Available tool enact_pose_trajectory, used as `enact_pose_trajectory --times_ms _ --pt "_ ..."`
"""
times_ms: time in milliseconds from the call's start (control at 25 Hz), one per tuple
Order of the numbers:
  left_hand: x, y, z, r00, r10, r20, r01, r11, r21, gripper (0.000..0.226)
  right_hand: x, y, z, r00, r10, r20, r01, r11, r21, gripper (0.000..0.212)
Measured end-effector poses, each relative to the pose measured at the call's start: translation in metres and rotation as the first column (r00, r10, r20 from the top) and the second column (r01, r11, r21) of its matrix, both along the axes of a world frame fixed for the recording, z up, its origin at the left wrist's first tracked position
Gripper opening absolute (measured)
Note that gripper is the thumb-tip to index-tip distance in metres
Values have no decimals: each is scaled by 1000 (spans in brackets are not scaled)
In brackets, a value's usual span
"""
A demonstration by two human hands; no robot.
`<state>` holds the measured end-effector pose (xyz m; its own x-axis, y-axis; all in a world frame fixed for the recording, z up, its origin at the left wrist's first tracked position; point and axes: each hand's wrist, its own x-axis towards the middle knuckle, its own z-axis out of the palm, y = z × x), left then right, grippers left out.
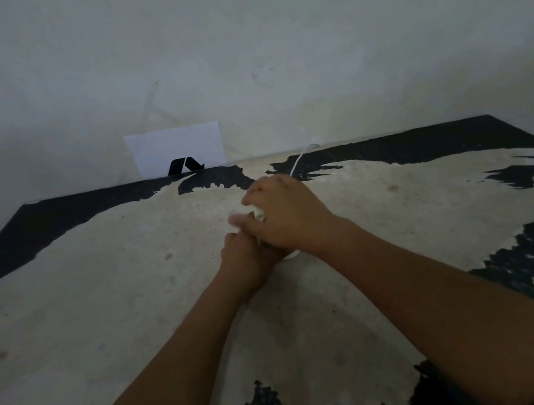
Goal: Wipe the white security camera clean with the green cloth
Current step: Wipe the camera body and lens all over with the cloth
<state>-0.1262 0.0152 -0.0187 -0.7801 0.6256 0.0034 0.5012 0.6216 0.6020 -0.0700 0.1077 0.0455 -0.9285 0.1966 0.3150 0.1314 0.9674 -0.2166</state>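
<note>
Both hands met mid-table, the right hand curled over what seemed the green cloth (barely a sliver showed). The left hand gripped the white security camera, mostly hidden; its cable ran toward the wall.

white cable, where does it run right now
In the head view the white cable runs from behind the right hand at table centre, back and slightly right to the wall edge, right of the white paper.
</note>
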Motion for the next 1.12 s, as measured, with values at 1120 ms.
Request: enact_pose_trajectory --times_ms 1120 --pt "-4 -5 -4 992 -70 -105 76 996 51 80 79 -1 -24 971 -230 -61 162 827 -539 52"
